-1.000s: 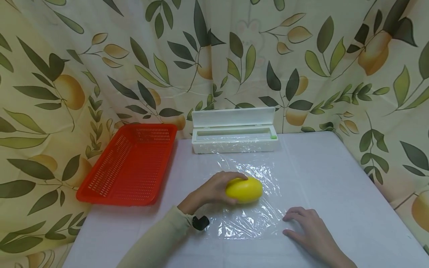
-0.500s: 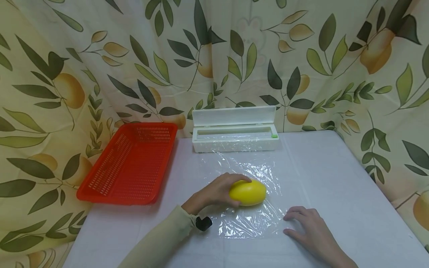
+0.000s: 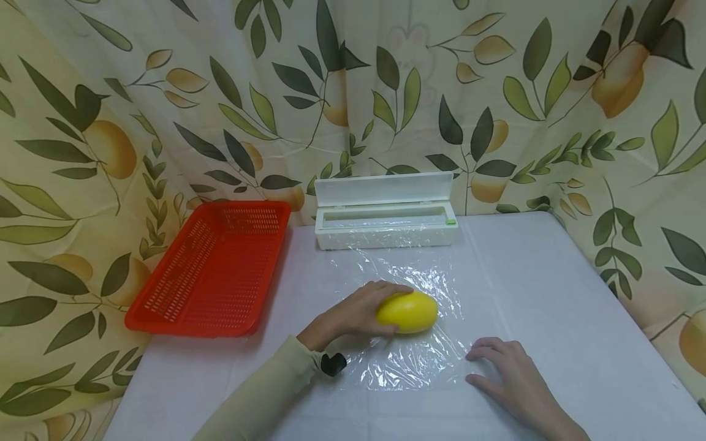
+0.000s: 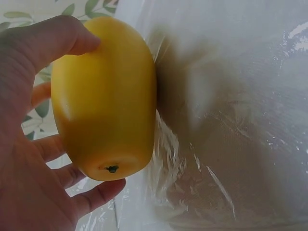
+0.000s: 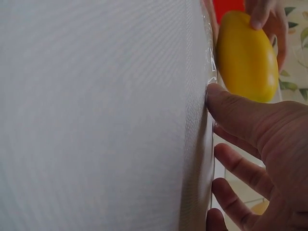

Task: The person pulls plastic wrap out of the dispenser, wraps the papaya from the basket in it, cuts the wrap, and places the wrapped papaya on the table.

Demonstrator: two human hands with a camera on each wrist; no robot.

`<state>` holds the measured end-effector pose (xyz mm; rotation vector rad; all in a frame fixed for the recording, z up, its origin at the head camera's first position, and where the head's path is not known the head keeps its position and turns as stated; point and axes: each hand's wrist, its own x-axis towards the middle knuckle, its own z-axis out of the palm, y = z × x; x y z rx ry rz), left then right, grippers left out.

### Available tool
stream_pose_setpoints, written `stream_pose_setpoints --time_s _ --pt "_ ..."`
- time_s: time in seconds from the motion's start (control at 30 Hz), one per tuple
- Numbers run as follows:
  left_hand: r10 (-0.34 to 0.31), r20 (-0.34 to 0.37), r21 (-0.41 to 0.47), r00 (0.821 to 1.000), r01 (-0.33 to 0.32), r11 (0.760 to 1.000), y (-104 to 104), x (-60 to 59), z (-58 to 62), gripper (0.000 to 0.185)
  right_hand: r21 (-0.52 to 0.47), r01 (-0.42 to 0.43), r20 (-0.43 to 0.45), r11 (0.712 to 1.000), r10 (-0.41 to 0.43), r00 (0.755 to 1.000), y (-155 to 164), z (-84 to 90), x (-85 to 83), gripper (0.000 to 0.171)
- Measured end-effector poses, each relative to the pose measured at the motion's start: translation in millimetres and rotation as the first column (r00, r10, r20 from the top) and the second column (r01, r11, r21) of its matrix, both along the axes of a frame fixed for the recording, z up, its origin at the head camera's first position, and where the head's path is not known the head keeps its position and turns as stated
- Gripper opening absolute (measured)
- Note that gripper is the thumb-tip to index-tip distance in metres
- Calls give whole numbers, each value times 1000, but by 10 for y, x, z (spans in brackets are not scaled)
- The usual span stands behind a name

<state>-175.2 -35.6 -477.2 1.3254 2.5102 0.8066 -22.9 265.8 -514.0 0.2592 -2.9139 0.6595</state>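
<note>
Yellow fruit underside: the lower side of the yellow fruit [image 3: 413, 312] is hidden, so whether it touches the film [image 3: 408, 370] is hard to tell.
Film edges: the clear sheet blends into the white cloth; its left border is hard to make out beside the left hand [image 3: 361, 311].
Cut off: the pale sleeve [image 3: 265, 392] and the right forearm [image 3: 554, 413] leave at the bottom of the head view; the near table edge lies out of frame.
Wrist item: something black [image 3: 333, 365] sits at the left wrist, its details too dark to read.
Table: the table [image 3: 551, 288] wears a white cloth; crinkled, shiny film runs across its middle from the white box [image 3: 386, 237].
White box: at the back, lid raised, a green tab [image 3: 451, 222] at its right end.
Red basket: the perforated basket [image 3: 190, 329] stands on the left side.
Curtain: cloth printed with leaves and fruit [image 3: 220, 24] hangs behind and on both sides.
Left fingers: curled round the fruit, thumb opposite, gripping it above the film.
Right hand: the right hand [image 3: 510, 375] has its fingers loosely bent and spread, grasping nothing, at the film's right edge.
</note>
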Motion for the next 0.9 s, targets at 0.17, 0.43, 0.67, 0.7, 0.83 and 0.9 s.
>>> stream_pose_setpoints --time_s 0.17,0.43,0.67,0.7,0.83,0.9 --pt "-8 -11 -15 1000 8 1000 -4 0 6 76 -5 -17 -37 1000 17 999 16 -26 0 34" --pt "-19 6 -29 1000 19 999 -21 19 35 79 -10 -20 -49 1000 19 999 22 -31 7 34" --pt "-35 35 -24 999 36 999 -14 14 38 80 -6 -16 -41 1000 16 999 22 -25 2 34" --pt "-38 39 -18 999 39 999 -11 12 35 79 -7 -17 -44 1000 16 999 23 -28 3 34" --pt "-39 33 1 999 39 999 -1 10 21 74 -8 -16 -53 1000 15 999 25 -38 7 34" --pt "-36 15 14 999 36 999 0 8 14 73 -9 -16 -56 1000 16 998 25 -41 8 34"
